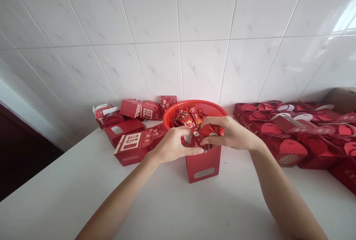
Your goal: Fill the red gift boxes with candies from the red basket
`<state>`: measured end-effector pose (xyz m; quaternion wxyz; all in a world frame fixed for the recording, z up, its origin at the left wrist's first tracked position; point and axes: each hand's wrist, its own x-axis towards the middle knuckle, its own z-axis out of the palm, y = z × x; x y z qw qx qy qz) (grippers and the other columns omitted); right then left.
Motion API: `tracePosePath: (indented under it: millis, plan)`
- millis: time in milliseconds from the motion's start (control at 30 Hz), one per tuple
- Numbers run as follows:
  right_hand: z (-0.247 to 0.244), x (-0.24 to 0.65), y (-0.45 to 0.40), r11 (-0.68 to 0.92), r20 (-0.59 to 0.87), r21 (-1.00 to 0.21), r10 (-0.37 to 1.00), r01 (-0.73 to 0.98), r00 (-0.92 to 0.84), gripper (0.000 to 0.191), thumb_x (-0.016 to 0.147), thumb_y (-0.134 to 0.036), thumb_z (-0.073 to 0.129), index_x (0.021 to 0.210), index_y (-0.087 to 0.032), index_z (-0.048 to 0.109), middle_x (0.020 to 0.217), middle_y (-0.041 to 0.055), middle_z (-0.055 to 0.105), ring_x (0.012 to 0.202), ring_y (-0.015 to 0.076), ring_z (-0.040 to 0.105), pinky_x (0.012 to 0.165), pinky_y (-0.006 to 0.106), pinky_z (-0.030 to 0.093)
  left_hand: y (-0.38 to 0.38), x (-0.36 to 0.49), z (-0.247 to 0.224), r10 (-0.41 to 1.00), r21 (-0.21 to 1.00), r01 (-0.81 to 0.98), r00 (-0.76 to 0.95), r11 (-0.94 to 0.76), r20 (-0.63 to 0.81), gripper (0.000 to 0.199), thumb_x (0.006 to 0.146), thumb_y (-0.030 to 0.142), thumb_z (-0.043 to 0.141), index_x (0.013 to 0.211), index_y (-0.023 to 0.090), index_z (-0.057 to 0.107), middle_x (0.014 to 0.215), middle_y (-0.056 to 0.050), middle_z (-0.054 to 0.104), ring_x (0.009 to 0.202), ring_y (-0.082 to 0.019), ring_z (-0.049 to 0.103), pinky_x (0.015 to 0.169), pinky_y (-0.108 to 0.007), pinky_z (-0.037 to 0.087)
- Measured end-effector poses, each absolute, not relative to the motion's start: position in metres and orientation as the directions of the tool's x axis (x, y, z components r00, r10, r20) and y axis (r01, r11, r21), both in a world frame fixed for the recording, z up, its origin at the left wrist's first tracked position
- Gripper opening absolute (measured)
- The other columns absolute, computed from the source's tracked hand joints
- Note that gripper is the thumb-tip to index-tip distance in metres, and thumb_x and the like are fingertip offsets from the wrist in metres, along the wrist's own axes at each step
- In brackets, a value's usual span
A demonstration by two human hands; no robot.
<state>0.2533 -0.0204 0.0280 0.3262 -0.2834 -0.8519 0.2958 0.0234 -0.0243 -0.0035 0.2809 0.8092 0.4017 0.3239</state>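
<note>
A red paper candy box (pixel 202 163) with a pale oval window stands upright on the white table in front of me. My left hand (pixel 175 145) grips its top edge from the left, thumb and fingers bent around the opening. Over that opening, my right hand (pixel 233 133) is closed on red-wrapped candies (pixel 210 130). How many it holds I cannot tell. Right behind the box is a red plastic basket (pixel 215 107) with more shiny wrapped candies (pixel 183 117) in it. My hands hide the box's top.
Several red boxes (pixel 132 147) lie loosely at the left, some tipped over. On the right, many folded boxes with handle tops (pixel 286 151) stand close together, with a brown carton (pixel 340 99) behind them. A tiled wall (pixel 205 66) borders the white table (pixel 167 210).
</note>
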Motion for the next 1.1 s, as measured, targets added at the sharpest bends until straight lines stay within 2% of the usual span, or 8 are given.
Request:
tracePosePath:
  millis: [167,300,367,533,600,833,967,1100]
  plan:
    - [0.0286,0.2528,-0.0215,0.676,0.453,-0.678,0.694,0.29,-0.559,0.015,0.086,-0.028,0.073,0.099,-0.023,0.071,0.092,0.0018,0.072,0.076,0.0178,0.063,0.064,0.028,0.048,-0.0237,0.0227,-0.0036,0.825,0.739,0.439,0.49,-0.512,0.281,0.037,0.071,0.044,0.085,0.1,0.023,0.077,0.097,-0.002,0.077,0.089,-0.023,0.069,0.076,-0.031,0.053]
    - [0.0266,0.2514,-0.0206,0.684,0.363,-0.65,0.662,0.331,-0.656,0.011,0.087,-0.023,0.069,0.098,-0.024,0.071,0.084,0.0003,0.071,0.069,0.0168,0.062,0.06,0.028,0.046,-0.0237,0.0225,-0.0033,0.826,0.739,0.439,0.489,-0.511,0.281,0.032,0.072,0.048,0.083,0.088,0.021,0.076,0.086,-0.002,0.076,0.079,-0.022,0.069,0.068,-0.03,0.053]
    - [0.0269,0.2506,-0.0213,0.673,0.357,-0.66,0.672,0.334,-0.649,0.012,0.087,-0.022,0.068,0.098,-0.024,0.071,0.084,0.0003,0.071,0.068,0.0166,0.062,0.06,0.028,0.047,-0.0235,0.0222,-0.0043,0.826,0.736,0.441,0.486,-0.514,0.286,0.031,0.073,0.047,0.083,0.087,0.021,0.075,0.086,-0.002,0.076,0.08,-0.022,0.07,0.068,-0.03,0.053]
    - [0.0323,0.2548,-0.0246,0.653,0.446,-0.684,0.727,0.325,-0.521,0.01,0.086,-0.029,0.072,0.093,-0.022,0.069,0.086,0.0016,0.07,0.074,0.0172,0.062,0.063,0.027,0.047,-0.0191,0.0198,-0.0111,0.831,0.723,0.451,0.455,-0.524,0.319,0.05,0.068,0.046,0.087,0.109,0.021,0.076,0.114,-0.01,0.076,0.108,-0.031,0.07,0.089,-0.038,0.056]
    - [0.0326,0.2568,-0.024,0.658,0.443,-0.67,0.725,0.343,-0.526,0.013,0.086,-0.032,0.072,0.093,-0.021,0.069,0.086,0.0015,0.069,0.074,0.0168,0.061,0.062,0.026,0.047,-0.0174,0.0191,-0.0123,0.844,0.726,0.462,0.434,-0.509,0.316,0.055,0.065,0.046,0.089,0.112,0.021,0.075,0.118,-0.01,0.075,0.112,-0.032,0.069,0.092,-0.039,0.056]
    - [0.03,0.2561,-0.0188,0.71,0.421,-0.584,0.68,0.395,-0.6,0.02,0.088,-0.033,0.068,0.104,-0.021,0.072,0.088,0.0031,0.07,0.079,0.0186,0.064,0.066,0.028,0.05,-0.0216,0.0198,-0.0048,0.834,0.787,0.407,0.501,-0.463,0.231,0.03,0.075,0.045,0.082,0.092,0.021,0.076,0.102,-0.003,0.078,0.1,-0.026,0.072,0.085,-0.033,0.057]
    - [0.0303,0.2565,-0.0182,0.706,0.439,-0.582,0.69,0.403,-0.575,0.018,0.088,-0.032,0.067,0.101,-0.02,0.072,0.084,0.0028,0.069,0.076,0.0179,0.062,0.064,0.027,0.048,-0.0208,0.0193,-0.0063,0.844,0.796,0.406,0.486,-0.448,0.227,0.039,0.073,0.044,0.084,0.105,0.022,0.075,0.108,-0.003,0.078,0.102,-0.026,0.072,0.088,-0.034,0.058]
    - [0.0275,0.2535,-0.0172,0.699,0.343,-0.603,0.662,0.384,-0.667,0.007,0.087,-0.024,0.067,0.09,-0.019,0.07,0.075,-0.0005,0.065,0.065,0.0131,0.055,0.058,0.025,0.042,-0.0177,0.0184,-0.009,0.846,0.77,0.431,0.47,-0.471,0.254,0.057,0.071,0.043,0.086,0.123,0.025,0.072,0.123,-0.005,0.074,0.119,-0.028,0.066,0.101,-0.036,0.053]
